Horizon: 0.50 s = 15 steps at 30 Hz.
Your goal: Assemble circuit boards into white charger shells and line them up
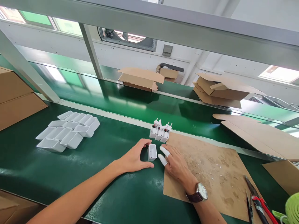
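A small white open-topped plastic housing (152,152) with slots inside stands on the green table (121,193). My left hand (135,157) curves around its left side, thumb and fingers apart, holding nothing. On the other side is my right hand (174,161), with white covers on two fingertips spread toward the housing, a small gap between them. Just beyond, several white plug units (159,132) with metal pins and visible inner parts stand in a row. Farther left, a group of empty white housings (70,129) sits together on the table.
A stained cardboard sheet (205,168) lies under my right wrist. Red-handled pliers (259,202) and a green coil (293,207) are at the lower right. Cardboard boxes (140,77) stand beyond the green belt (116,101); another cardboard box (18,96) is at the left.
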Tool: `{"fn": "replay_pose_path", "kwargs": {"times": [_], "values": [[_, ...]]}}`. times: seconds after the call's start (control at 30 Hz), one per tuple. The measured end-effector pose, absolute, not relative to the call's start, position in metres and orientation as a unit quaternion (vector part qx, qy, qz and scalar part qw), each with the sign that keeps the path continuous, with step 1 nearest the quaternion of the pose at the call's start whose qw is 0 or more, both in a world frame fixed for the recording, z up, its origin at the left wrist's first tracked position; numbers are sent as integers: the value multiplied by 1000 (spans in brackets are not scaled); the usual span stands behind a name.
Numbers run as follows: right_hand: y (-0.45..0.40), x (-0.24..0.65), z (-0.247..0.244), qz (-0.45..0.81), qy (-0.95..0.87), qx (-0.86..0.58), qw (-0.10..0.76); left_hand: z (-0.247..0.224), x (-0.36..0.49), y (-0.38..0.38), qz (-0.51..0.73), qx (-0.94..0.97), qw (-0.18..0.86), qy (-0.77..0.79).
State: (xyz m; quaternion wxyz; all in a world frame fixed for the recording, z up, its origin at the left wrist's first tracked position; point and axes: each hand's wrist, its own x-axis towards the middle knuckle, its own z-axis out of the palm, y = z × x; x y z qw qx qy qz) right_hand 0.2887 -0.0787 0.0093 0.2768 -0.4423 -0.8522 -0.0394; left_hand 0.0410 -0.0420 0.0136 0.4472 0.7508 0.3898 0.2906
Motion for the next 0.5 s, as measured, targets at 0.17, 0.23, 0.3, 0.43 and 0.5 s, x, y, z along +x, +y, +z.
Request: {"fn": "replay_pose_path", "kwargs": {"times": [0.17,0.23,0.3,0.43,0.5], "values": [[-78,285,6,-105,-866,-423,247,5,45,-44,303,755,418,404],[-78,282,4,-120,-866,-423,239,2,46,-44,310,754,404,415],[-79,281,1,-126,-864,-428,232,2,46,-42,329,753,386,419],[-80,280,0,-117,-864,-435,224,6,40,-35,370,747,367,413],[-81,280,1,-114,-866,-433,224,6,37,-31,373,742,376,412]]}}
